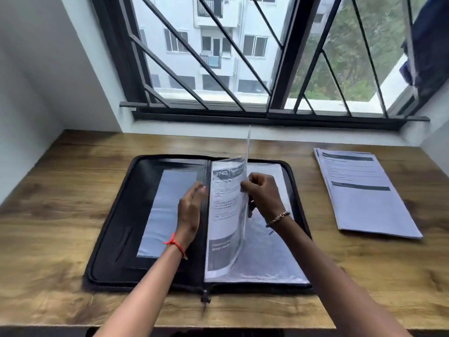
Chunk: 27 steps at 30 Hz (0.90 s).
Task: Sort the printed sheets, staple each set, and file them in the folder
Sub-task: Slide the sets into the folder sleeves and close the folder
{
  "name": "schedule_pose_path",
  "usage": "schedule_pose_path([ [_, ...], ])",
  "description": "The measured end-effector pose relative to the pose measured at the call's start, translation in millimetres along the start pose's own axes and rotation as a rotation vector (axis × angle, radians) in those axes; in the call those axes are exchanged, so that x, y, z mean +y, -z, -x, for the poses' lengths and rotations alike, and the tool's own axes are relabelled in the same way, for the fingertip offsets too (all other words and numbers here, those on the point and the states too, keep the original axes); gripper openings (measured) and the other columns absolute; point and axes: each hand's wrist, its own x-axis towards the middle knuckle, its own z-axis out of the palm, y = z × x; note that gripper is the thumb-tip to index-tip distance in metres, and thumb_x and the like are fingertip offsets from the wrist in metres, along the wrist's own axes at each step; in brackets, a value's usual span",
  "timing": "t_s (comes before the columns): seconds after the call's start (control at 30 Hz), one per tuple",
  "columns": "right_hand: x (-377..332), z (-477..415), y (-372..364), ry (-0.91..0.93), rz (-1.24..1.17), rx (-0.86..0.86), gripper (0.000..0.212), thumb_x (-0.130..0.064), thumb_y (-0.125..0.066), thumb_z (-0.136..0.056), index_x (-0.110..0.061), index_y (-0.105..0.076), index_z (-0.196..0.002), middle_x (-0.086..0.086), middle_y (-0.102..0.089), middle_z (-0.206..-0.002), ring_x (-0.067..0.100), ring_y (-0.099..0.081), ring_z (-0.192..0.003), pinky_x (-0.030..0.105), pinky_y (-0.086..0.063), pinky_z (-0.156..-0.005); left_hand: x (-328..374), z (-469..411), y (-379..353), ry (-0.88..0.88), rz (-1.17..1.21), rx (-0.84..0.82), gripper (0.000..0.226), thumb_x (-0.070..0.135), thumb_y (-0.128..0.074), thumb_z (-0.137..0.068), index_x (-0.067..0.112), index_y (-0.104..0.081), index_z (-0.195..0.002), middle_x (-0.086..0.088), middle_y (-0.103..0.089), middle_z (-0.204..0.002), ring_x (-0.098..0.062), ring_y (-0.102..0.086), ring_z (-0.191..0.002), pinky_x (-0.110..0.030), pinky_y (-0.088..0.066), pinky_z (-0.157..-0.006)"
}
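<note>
Forearms reaching in from bottom of frame over desk [60, 203]. Folder [116, 227] lying open at centre frame. Right hand [262, 193] pinching free edge of clear sleeve [226, 227], standing it up from spine; printed sheet [224, 203] sitting inside. Left hand [190, 210] hovering straight-fingered beside sleeve's left face, gripping nothing. Sleeve looking light, floppy, slippery: pinching near free edge probably suiting best. Stack of sheets [364, 198] lying at right of frame, well apart from folder.

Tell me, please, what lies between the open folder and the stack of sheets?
Only bare desk separates the folder and the stack of sheets, as the head view shows.
</note>
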Motion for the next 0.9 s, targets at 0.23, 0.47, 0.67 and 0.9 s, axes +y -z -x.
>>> schedule_pose_path([
  [0.23, -42, 0, -88, 0.19, 0.01, -0.107, 0.028, -0.007, -0.059, -0.077, -0.008, -0.042, -0.054, 0.01, -0.047, -0.041, 0.022, -0.047, -0.031, 0.025, -0.039, -0.035, 66, -4, 50, 0.055, 0.13, -0.123, 0.05, 0.042, -0.038, -0.096, 0.017, -0.04, -0.139, 0.003, -0.037, -0.146, -0.022, -0.038, -0.133, -0.043, -0.035, -0.099],
  [0.47, -47, 5, -166, 0.25, 0.171, -0.295, 0.031, -0.017, -0.06, -0.08, -0.015, -0.041, -0.055, 0.016, -0.056, -0.055, 0.039, -0.061, -0.053, 0.035, -0.046, -0.043, 83, -9, 100, -0.001, 0.107, -0.181, 0.026, 0.026, -0.048, -0.091, 0.009, -0.061, -0.078, 0.002, -0.063, -0.059, -0.007, -0.061, -0.053, -0.016, -0.049, -0.051],
  [0.67, -16, -9, -164, 0.174, 0.171, -0.544, 0.029, -0.032, -0.058, -0.085, -0.004, -0.064, -0.09, 0.009, -0.063, -0.083, 0.022, -0.059, -0.074, 0.027, -0.043, -0.062, 75, -23, 136, 0.071, -0.094, -0.247, 0.024, 0.015, -0.068, -0.073, 0.006, -0.063, -0.096, -0.008, -0.066, -0.083, -0.019, -0.064, -0.073, -0.025, -0.052, -0.065],
  [0.9, 61, -35, -116, 0.144, 0.679, -0.443, 0.062, -0.042, -0.051, -0.091, -0.009, -0.034, -0.14, 0.01, -0.026, -0.15, 0.022, -0.024, -0.14, 0.035, -0.022, -0.113, 23, -55, 161, 0.191, -0.33, 0.06, 0.066, -0.007, -0.066, -0.078, 0.0, -0.037, -0.137, -0.014, -0.053, -0.12, -0.025, -0.055, -0.101, -0.019, -0.049, -0.07],
])
